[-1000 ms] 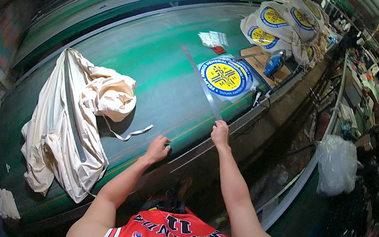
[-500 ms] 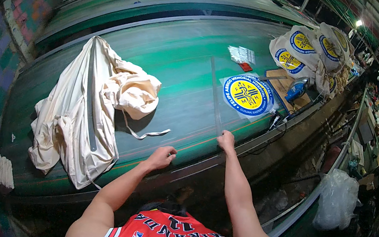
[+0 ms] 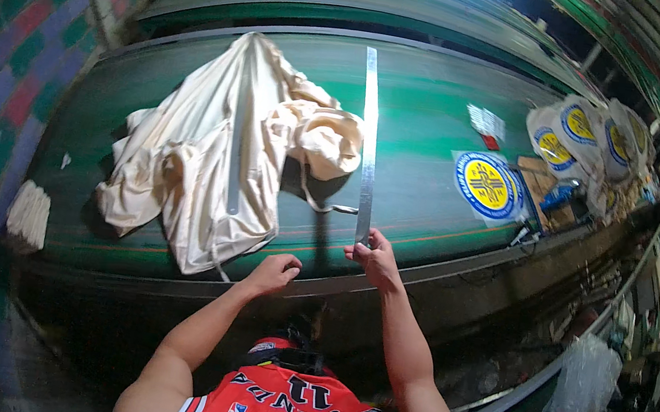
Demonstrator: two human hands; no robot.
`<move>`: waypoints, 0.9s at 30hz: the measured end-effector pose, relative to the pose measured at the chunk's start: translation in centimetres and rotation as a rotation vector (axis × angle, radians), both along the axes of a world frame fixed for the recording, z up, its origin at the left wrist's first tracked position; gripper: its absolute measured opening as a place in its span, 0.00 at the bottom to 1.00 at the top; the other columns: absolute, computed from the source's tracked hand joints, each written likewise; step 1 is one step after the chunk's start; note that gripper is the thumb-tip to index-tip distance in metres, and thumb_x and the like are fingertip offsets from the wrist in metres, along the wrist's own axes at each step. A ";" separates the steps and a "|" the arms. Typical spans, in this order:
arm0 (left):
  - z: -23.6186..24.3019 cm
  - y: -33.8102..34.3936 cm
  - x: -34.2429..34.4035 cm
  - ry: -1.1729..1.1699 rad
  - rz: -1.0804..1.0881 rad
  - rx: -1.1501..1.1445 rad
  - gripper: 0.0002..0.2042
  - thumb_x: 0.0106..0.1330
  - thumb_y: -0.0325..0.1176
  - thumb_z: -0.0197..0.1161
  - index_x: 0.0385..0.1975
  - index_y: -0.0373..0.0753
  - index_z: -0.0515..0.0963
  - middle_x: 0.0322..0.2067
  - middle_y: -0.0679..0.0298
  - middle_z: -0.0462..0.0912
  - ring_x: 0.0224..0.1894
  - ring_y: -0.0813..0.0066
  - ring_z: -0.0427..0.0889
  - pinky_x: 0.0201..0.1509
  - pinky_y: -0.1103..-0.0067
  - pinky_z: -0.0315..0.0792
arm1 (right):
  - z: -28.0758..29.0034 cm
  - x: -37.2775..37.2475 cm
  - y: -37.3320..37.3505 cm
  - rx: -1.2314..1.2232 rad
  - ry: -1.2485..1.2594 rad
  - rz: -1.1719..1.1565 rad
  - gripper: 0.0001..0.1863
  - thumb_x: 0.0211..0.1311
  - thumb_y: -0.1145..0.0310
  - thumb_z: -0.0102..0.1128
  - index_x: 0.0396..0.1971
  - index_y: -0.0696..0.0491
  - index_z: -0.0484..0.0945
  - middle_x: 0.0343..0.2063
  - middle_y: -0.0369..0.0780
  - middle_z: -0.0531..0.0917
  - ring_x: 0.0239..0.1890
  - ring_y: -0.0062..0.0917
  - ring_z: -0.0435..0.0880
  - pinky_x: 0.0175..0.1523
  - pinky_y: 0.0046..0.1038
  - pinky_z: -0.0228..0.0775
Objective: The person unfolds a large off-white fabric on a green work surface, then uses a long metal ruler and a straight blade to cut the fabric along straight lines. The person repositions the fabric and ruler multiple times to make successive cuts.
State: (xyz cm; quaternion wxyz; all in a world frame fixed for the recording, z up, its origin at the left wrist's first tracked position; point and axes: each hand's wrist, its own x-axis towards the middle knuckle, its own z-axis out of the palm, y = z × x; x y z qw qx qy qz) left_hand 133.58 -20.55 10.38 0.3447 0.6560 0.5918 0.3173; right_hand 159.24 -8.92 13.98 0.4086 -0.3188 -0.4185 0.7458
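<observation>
At the surface's (image 3: pixel 437 102) near edge, the right hand's (image 3: pixel 375 262) fingers grip a metal strip (image 3: pixel 369 148) — the left hand (image 3: pixel 274 273), fingers curled narrow, near cream cloth (image 3: pixel 206 143).

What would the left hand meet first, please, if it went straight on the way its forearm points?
Probably the loose tie trailing from the cream cloth on the green table; depth is hard to judge, so the left hand might pass above it.

Workshop: green worktable (image 3: pixel 420 156), metal straightedge (image 3: pixel 370 143)
</observation>
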 end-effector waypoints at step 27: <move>-0.6 -9.9 -32.2 0.424 0.894 0.321 0.05 0.57 0.24 0.59 0.33 0.35 0.79 0.35 0.54 0.82 0.41 0.51 0.81 0.45 0.66 0.74 | -2.4 -27.5 -7.9 -0.294 -0.027 0.522 0.25 0.59 0.88 0.47 0.59 0.66 0.61 0.42 0.53 0.76 0.38 0.36 0.79 0.44 0.35 0.76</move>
